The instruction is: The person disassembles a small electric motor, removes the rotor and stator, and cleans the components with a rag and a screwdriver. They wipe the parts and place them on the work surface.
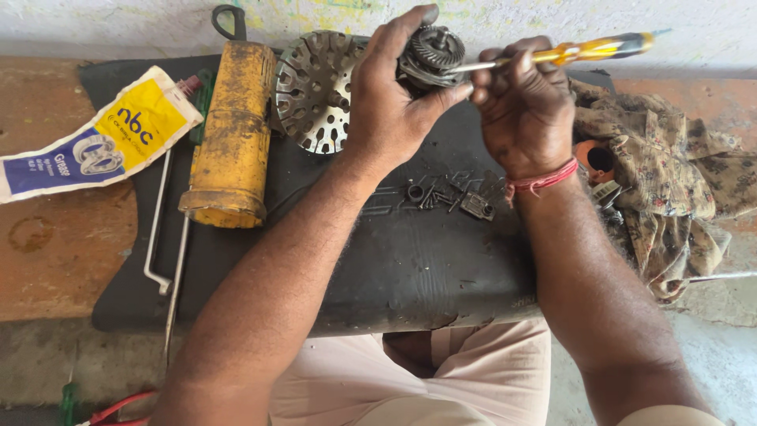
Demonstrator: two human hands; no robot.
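Left hand (390, 110) clamps gear assembly (430, 54) | right hand (524, 106) grips screwdriver (564, 54), tip at gear | assembly likely heavy, rigid, greasy: hold by body, not teeth.

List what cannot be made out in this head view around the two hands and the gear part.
- Gear part: its near side is hidden by the left hand.
- Screwdriver: the tip disappears at the gear part, and the right hand covers part of the shaft.
- Small metal parts on the black mat: too small to identify.
- Perforated disc: its right edge is behind the left hand.
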